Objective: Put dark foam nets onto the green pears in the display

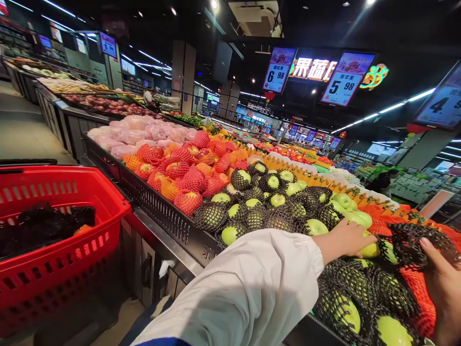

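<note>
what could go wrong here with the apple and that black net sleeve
The left hand grips a bare green apple over a heaped pile of green apples; if it slips, it could bruise or knock neighbours loose. The right hand pinches the black net sleeve, which might snag on netted fruit beneath.

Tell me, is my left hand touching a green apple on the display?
Touching. The head view shows the left hand resting on a bare green apple, fingers curled over its top with no gap visible.

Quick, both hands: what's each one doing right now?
Left hand: closed around a green apple.
Right hand: gripping a black foam net; most of the hand is out of frame.
</note>
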{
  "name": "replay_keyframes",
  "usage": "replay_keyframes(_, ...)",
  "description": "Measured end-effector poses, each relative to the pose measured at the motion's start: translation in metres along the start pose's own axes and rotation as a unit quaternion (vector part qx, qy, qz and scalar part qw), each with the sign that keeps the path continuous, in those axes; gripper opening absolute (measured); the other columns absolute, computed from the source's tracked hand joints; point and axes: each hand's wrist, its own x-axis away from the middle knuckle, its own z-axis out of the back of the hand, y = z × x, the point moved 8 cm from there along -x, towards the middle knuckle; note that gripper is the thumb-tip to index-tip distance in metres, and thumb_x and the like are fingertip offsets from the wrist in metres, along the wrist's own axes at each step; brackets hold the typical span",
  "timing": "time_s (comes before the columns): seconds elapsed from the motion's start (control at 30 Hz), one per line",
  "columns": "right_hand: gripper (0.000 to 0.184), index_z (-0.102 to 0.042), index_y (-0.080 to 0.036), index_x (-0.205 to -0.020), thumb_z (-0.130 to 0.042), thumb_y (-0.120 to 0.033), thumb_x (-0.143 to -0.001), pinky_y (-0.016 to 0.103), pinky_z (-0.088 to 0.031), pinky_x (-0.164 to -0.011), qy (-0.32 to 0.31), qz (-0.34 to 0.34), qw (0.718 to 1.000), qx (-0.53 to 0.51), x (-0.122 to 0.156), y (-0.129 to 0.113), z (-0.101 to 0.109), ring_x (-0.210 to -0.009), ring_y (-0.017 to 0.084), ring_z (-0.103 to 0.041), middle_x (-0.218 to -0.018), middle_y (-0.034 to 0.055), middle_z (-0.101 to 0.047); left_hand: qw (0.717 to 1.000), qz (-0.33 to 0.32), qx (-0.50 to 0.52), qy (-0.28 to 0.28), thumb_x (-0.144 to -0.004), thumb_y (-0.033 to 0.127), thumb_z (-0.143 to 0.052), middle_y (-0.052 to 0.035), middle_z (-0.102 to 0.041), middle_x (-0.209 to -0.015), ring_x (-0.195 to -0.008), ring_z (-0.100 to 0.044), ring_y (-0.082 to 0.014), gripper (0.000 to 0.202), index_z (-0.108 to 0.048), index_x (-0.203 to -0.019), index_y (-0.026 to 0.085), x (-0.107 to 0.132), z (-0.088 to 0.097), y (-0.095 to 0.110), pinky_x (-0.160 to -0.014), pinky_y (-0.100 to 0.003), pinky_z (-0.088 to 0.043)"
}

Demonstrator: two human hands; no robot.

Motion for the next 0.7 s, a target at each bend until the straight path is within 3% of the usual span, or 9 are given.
replay_keyframes(0.1, 0.044, -0.078, -0.029, -0.088, -0.088, -0.044, -0.048, 0.048, -0.046, -0.109, -0.015, 0.011, 0.999, -0.034, 0.004, -0.009, -0.009, -0.121, 0.035, -0.061, -0.122, 0.0136, -0.069, 1.0, 0.0, 0.005, 0.017, -0.088, 0.047, -0.066, -0.0179, -0.059, -0.135, -0.121, -0.056, -0.0288, 0.074, -0.039, -0.149, 0.016, 0.002, 0.001, 0.001, -0.1, -0.041, -0.039)
replay_keyframes(0.2, 0.054, -0.074, -0.024, -0.09, -0.09, -0.038, -0.04, 0.048, -0.043, -0.111, -0.036, 0.004, 0.995, -0.091, 0.003, -0.01, -0.017, -0.11, 0.031, -0.066, -0.109, 0.0096, -0.073, 1.0, 0.008, 0.004, 0.026, -0.088, 0.046, -0.066, -0.0188, -0.06, -0.133, -0.118, -0.058, -0.029, 0.071, -0.042, -0.147, 0.013, 0.006, 0.005, 0.001, -0.103, -0.04, -0.037)
replay_keyframes(0.27, 0.052, -0.073, -0.019, -0.087, -0.09, -0.035, -0.04, 0.041, -0.047, -0.108, -0.026, -0.015, 0.991, -0.129, 0.001, -0.003, -0.016, -0.099, 0.025, -0.068, -0.101, 0.0076, -0.073, 1.0, 0.01, 0.008, 0.024, -0.088, 0.044, -0.066, -0.0187, -0.06, -0.132, -0.119, -0.057, -0.0293, 0.069, -0.043, -0.145, 0.014, 0.009, 0.008, 0.0, -0.105, -0.041, -0.036)
replay_keyframes(0.37, 0.043, -0.07, -0.014, -0.079, -0.089, -0.034, -0.046, 0.031, -0.054, -0.096, 0.031, -0.032, 0.985, -0.164, -0.003, 0.008, -0.003, -0.084, 0.018, -0.067, -0.09, 0.0054, -0.071, 0.999, 0.004, 0.019, 0.026, -0.087, 0.04, -0.068, -0.0189, -0.057, -0.135, -0.12, -0.057, -0.0311, 0.07, -0.04, -0.147, 0.016, 0.011, 0.013, -0.002, -0.106, -0.045, -0.035)
replay_keyframes(0.5, 0.034, -0.064, -0.015, -0.074, -0.084, -0.035, -0.056, 0.028, -0.058, -0.081, 0.093, -0.06, 0.976, -0.189, -0.005, 0.017, 0.01, -0.079, 0.017, -0.065, -0.085, 0.0052, -0.07, 0.993, 0.039, 0.09, 0.072, -0.087, 0.038, -0.068, -0.0202, -0.049, -0.143, -0.126, -0.053, -0.0336, 0.072, -0.037, -0.149, 0.019, 0.016, 0.029, -0.011, -0.106, -0.047, -0.037)
replay_keyframes(0.6, 0.031, -0.064, -0.018, -0.086, -0.075, -0.037, -0.065, 0.029, -0.059, -0.079, 0.057, -0.055, 0.971, -0.226, -0.008, 0.012, 0.006, -0.087, 0.018, -0.065, -0.096, 0.006, -0.07, 0.954, 0.1, 0.239, 0.151, -0.088, 0.043, -0.066, -0.0194, -0.043, -0.147, -0.131, -0.049, -0.0339, 0.075, -0.032, -0.151, 0.02, 0.024, 0.045, -0.022, -0.105, -0.044, -0.043)
replay_keyframes(0.7, 0.026, -0.062, -0.024, -0.086, -0.066, -0.038, -0.064, 0.033, -0.06, -0.071, -0.028, -0.057, 0.965, -0.255, -0.007, 0.004, -0.003, -0.082, 0.019, -0.064, -0.094, 0.0037, -0.069, 0.855, 0.183, 0.414, 0.253, -0.085, 0.047, -0.07, -0.0157, -0.044, -0.147, -0.132, -0.05, -0.0305, 0.076, -0.035, -0.148, 0.024, 0.037, 0.055, -0.04, -0.11, -0.041, -0.042)
